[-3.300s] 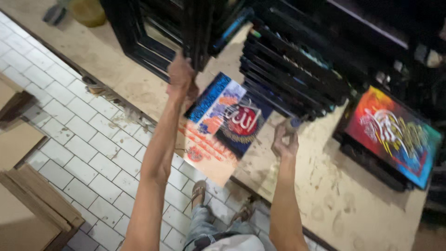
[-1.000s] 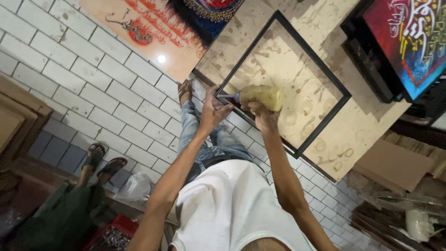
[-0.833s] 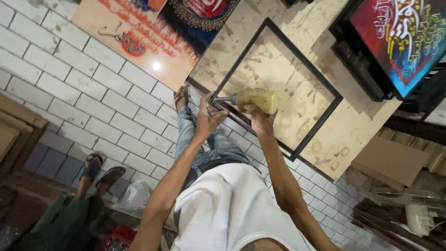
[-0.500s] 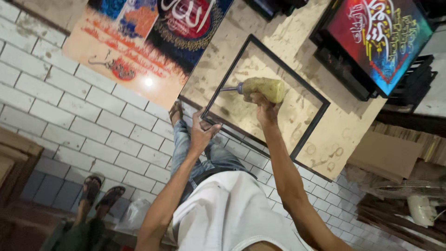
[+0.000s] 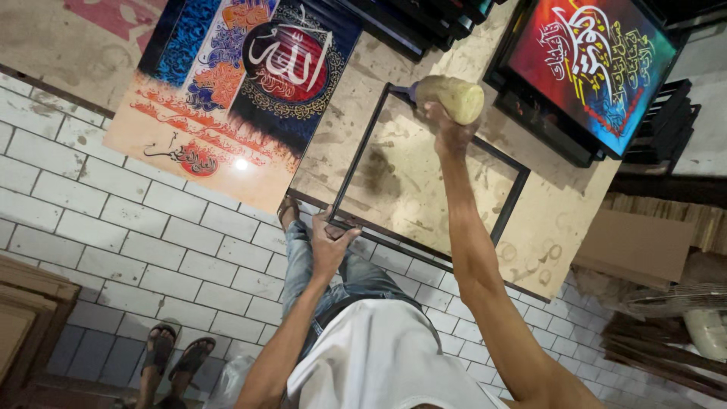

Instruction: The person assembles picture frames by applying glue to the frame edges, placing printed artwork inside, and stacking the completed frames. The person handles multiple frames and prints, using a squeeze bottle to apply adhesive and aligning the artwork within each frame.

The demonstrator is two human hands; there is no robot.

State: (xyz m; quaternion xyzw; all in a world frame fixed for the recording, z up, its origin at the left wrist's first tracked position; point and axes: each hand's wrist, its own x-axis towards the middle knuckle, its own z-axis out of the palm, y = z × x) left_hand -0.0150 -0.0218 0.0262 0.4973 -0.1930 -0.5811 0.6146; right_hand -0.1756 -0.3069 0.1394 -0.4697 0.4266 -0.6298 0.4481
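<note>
Right hand [image 5: 448, 130]: closed round a pale yellow squeeze bottle [image 5: 454, 98], held on its side, dark nozzle at the far left corner of the frame
Left hand [image 5: 330, 241]: fingers spread, pressing the near rail of the frame at its left corner; holds nothing
Black frame [image 5: 350, 156]: empty rectangle lying flat, board showing through the opening
Work board [image 5: 394, 178]: pale stained plywood set on the floor, ring marks near its right end
Glossy print [image 5: 235, 91]: unframed, blue, orange and dark red, lying left of the frame, part on the board, part over the tiles
Framed picture [image 5: 591, 64]: red and blue, black border, beyond the frame to the right
Floor [image 5: 113, 242]: white rectangular tiles, dark grout
Sandalled feet [image 5: 174, 356]: another person's, lower left
Cardboard [image 5: 636, 246]: flat sheet at the right edge
Bottle contents: cannot tell
</note>
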